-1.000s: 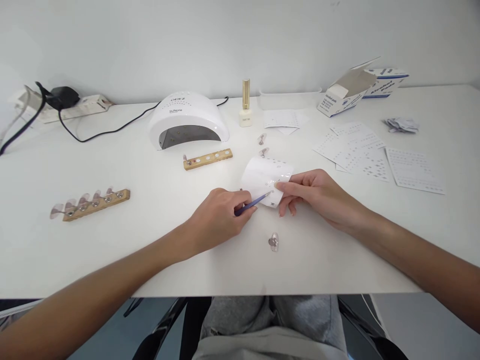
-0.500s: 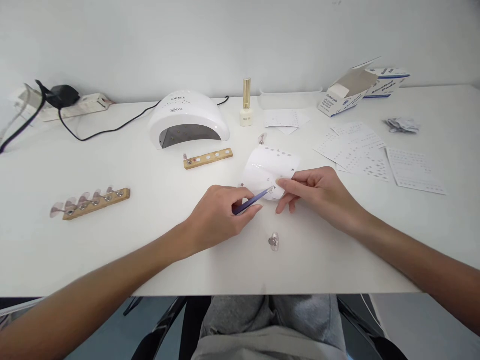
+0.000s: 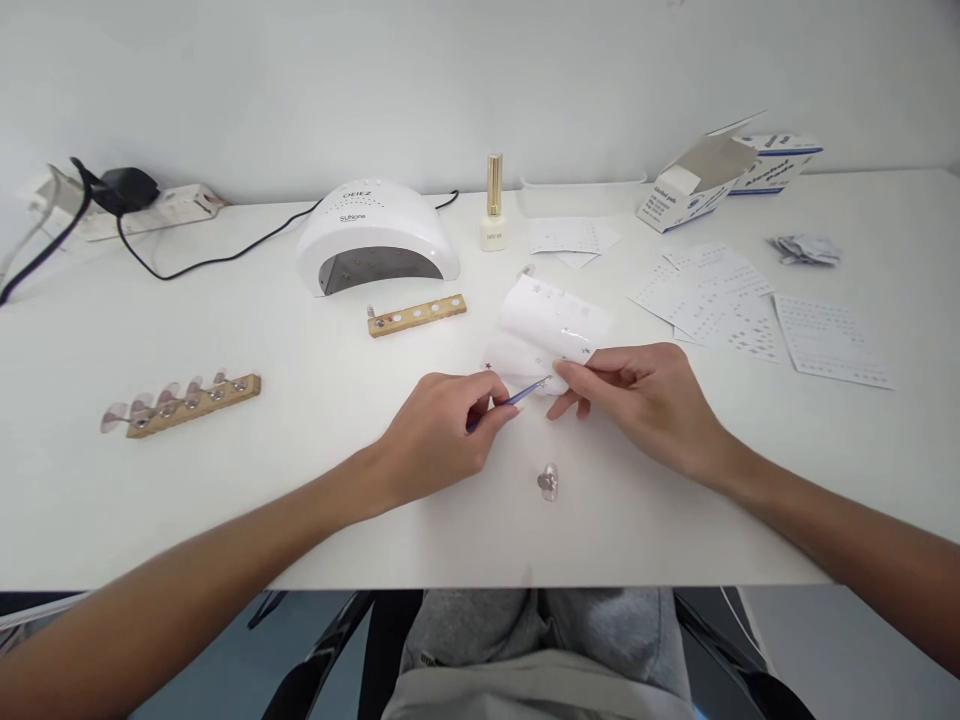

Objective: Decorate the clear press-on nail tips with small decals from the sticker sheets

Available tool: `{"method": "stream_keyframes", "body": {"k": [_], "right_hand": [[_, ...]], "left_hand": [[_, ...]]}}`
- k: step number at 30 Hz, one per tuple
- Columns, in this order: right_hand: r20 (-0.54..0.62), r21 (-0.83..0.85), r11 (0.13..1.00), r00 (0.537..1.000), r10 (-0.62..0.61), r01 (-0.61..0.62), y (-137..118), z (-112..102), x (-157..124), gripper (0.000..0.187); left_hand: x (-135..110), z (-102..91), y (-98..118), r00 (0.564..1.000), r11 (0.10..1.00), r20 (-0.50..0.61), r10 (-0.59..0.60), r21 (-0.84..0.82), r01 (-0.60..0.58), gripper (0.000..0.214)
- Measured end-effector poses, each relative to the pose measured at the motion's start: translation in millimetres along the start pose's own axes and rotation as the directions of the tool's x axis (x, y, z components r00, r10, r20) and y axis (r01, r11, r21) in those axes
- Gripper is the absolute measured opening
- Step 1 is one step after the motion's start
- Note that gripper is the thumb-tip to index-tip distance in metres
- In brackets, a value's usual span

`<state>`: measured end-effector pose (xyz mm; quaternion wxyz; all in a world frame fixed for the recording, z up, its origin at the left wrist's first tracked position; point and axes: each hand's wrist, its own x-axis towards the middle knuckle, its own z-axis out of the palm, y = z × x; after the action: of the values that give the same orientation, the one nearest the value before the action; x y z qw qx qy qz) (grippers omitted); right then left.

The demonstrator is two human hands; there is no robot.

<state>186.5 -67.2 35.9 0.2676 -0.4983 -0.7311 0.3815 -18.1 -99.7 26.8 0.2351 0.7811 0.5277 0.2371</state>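
Observation:
Between thumb and fingers, my left hand [image 3: 442, 425] grips blue tweezers [image 3: 517, 396], their tips touching the lower edge of a sticker sheet [image 3: 551, 315]. The sheet is white and bent, with small silver stars. My right hand [image 3: 637, 395] pinches its lower right edge. Whether a sticker is between the tweezer tips is too small to tell. Below the hands, a clear nail tip [image 3: 550, 482] with a star lies on the table. Another nail tip [image 3: 526, 270] is mostly hidden behind the sheet.
A white nail lamp [image 3: 379, 235] stands behind a wooden holder [image 3: 418, 316]. At left, another holder [image 3: 193, 407] carries several nail tips. A gold-capped polish bottle [image 3: 493, 205], sticker sheets [image 3: 712, 300], foil packets [image 3: 804, 250] and an alcohol pad box [image 3: 694, 185] stand or lie farther back.
The sticker sheet has bent further and its upper part has tilted toward the right. The tweezers lie at a slightly flatter angle. Both hands have shifted only a little.

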Motion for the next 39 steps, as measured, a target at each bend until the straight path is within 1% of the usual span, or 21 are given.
{"method": "stream_keyframes", "body": {"k": [3,6,8,10,13,15,17,19,22,24,25,27,29,30,31,32,35,39], "right_hand": [[-0.005,-0.017,1.0,1.0,0.0,0.0,1,1,-1,0.032],[0.025,0.024,1.0,1.0,0.018,-0.019,2,1,1,0.032],[0.046,0.049,0.998,0.998,0.031,-0.033,1,-4,5,0.032],[0.06,0.03,0.998,0.997,0.049,-0.051,2,-16,11,0.033],[0.061,-0.067,0.995,0.995,0.084,-0.08,8,-45,20,0.034],[0.045,-0.184,0.976,0.991,0.125,-0.114,16,-65,27,0.039],[0.048,-0.319,0.93,0.977,0.208,-0.183,26,-80,32,0.041],[0.07,-0.378,0.892,0.953,0.294,-0.248,36,-89,36,0.042],[0.122,-0.402,0.86,0.912,0.391,-0.314,47,-94,38,0.044],[0.129,-0.44,0.838,0.9,0.415,-0.323,50,-95,38,0.047],[0.113,-0.469,0.825,0.904,0.411,-0.316,50,-96,38,0.049],[0.055,-0.519,0.805,0.929,0.367,-0.287,46,-97,35,0.051],[0.043,-0.522,0.822,0.956,0.291,-0.227,37,-96,31,0.051],[0.075,-0.502,0.845,0.964,0.254,-0.184,32,-94,29,0.049],[0.131,-0.465,0.874,0.966,0.223,-0.138,27,-91,26,0.046],[0.205,-0.42,0.902,0.958,0.201,-0.099,22,-87,23,0.04],[0.401,-0.296,0.954,0.9,0.172,-0.05,11,-67,14,0.023],[0.524,-0.218,0.976,0.844,0.11,0.009,2,-37,2,0.017]], "left_hand": [[-2,-0.3,2,0.999,0.999,-0.022,0.032,-0.021,-0.033,0.013],[-4,-1.1,3,0.998,0.998,-0.043,0.051,-0.045,-0.053,0.012],[-3,-2.2,3,0.998,0.997,-0.044,0.048,-0.056,-0.05,0.013],[-2,-4.0,3,0.999,0.997,-0.036,0.027,-0.067,-0.03,0.015],[1,-7.6,2,0.999,0.997,-0.031,-0.02,-0.079,0.018,0.018],[1,-9.7,1,0.998,0.995,-0.037,-0.047,-0.093,0.044,0.02],[1,-10.9,1,0.997,0.992,-0.049,-0.064,-0.108,0.058,0.021],[1,-11.1,1,0.996,0.991,-0.052,-0.072,-0.117,0.065,0.021],[0,-10.8,0,0.996,0.991,-0.053,-0.069,-0.118,0.063,0.021],[0,-10.8,-1,0.996,0.992,-0.058,-0.061,-0.116,0.054,0.021],[1,-10.9,-1,0.997,0.992,-0.062,-0.055,-0.117,0.047,0.021],[1,-11.3,-1,0.996,0.991,-0.073,-0.053,-0.123,0.043,0.021],[1,-11.5,-2,0.994,0.989,-0.089,-0.064,-0.138,0.052,0.021],[1,-11.5,-2,0.993,0.987,-0.098,-0.071,-0.148,0.056,0.021],[1,-11.4,-2,0.991,0.986,-0.109,-0.077,-0.158,0.059,0.021],[1,-11.1,-3,0.99,0.984,-0.119,-0.08,-0.167,0.059,0.021],[1,-10.2,-4,0.988,0.982,-0.137,-0.076,-0.182,0.05,0.021],[1,-10.1,-3,0.986,0.982,-0.147,-0.082,-0.178,0.055,0.02]]}}
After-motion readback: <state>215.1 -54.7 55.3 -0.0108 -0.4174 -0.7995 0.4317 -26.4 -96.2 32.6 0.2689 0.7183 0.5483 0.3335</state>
